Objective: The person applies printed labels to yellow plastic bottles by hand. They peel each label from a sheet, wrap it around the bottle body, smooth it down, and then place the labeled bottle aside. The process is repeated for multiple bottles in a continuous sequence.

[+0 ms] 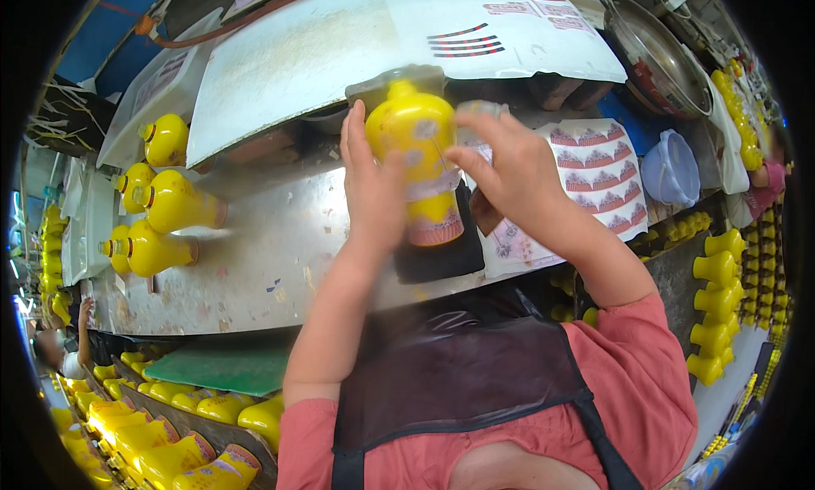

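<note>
A glossy yellow vase (411,123) with a narrow neck stands tilted in front of me, carrying pale flower prints and a pinkish patterned band (435,230) at its foot. My left hand (373,184) is against its left side, fingers up along the wall and thumb across the front; it is slightly blurred. A translucent strip (431,187) lies across the vase's lower body. From the right, my right hand (514,154) reaches to the vase with thumb and fingers apart, their tips at its wall. Under the vase's foot is a black pad (433,261).
Several yellow vases (174,201) lie at the table's left. Printed decal sheets (598,176) lie at the right, beside a pale blue bucket (671,169) and a large metal pan (658,53). A white board (297,74) spans the back. Rows of vases (717,307) flank me.
</note>
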